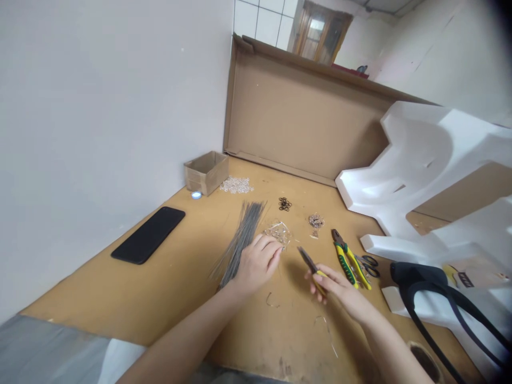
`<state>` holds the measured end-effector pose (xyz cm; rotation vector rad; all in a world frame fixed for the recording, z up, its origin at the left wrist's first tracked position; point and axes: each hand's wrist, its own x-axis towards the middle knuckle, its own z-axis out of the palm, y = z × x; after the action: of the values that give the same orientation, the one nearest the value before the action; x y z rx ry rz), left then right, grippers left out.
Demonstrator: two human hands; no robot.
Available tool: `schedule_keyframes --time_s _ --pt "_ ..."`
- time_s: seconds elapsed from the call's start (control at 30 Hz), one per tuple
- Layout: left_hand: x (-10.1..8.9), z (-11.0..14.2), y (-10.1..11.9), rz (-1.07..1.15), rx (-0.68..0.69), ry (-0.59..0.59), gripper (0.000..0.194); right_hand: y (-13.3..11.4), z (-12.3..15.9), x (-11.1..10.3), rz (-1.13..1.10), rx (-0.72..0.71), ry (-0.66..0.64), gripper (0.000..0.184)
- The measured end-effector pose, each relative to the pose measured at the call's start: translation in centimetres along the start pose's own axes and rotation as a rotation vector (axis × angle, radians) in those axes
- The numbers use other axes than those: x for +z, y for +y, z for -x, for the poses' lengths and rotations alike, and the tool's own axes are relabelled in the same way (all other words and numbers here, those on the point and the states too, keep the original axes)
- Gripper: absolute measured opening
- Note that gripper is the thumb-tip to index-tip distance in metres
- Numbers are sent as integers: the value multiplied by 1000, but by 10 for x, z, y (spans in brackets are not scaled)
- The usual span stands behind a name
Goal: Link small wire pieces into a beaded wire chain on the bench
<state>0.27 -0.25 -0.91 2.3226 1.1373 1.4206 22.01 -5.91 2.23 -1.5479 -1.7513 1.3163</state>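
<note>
the right hand (pixel 334 285) has its fingers clamped round yellow-handled pliers (pixel 309 261), whose nose juts past them near the left hand (pixel 258 261), its fingers bunched (whether on anything, i cannot tell) just beside the bent wires (pixel 278 231) and partly over the wire bundle (pixel 246 226).

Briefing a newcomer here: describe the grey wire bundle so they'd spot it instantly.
On the tan tabletop, find the left hand. It partly hides the grey wire bundle: long, nearly straight strands lying side by side, unlike the nearby silver tangle.
</note>
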Motion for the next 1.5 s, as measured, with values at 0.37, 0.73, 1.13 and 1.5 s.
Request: schedule_keyframes --time_s 0.37,0.73,1.13,1.5 --pt "4 1 -1 -3 47 104 10 -7 -8 40 -213 -34 40 32" --pt "4 1 0 -48 70 106 9 -3 -11 49 -123 -47 133 32" --pt "5 2 -1 -110 87 90 12 -8 -8 56 161 -76 285 27" --pt "5 3 3 -30 30 66 10 -10 -4 49 148 -64 288 33"
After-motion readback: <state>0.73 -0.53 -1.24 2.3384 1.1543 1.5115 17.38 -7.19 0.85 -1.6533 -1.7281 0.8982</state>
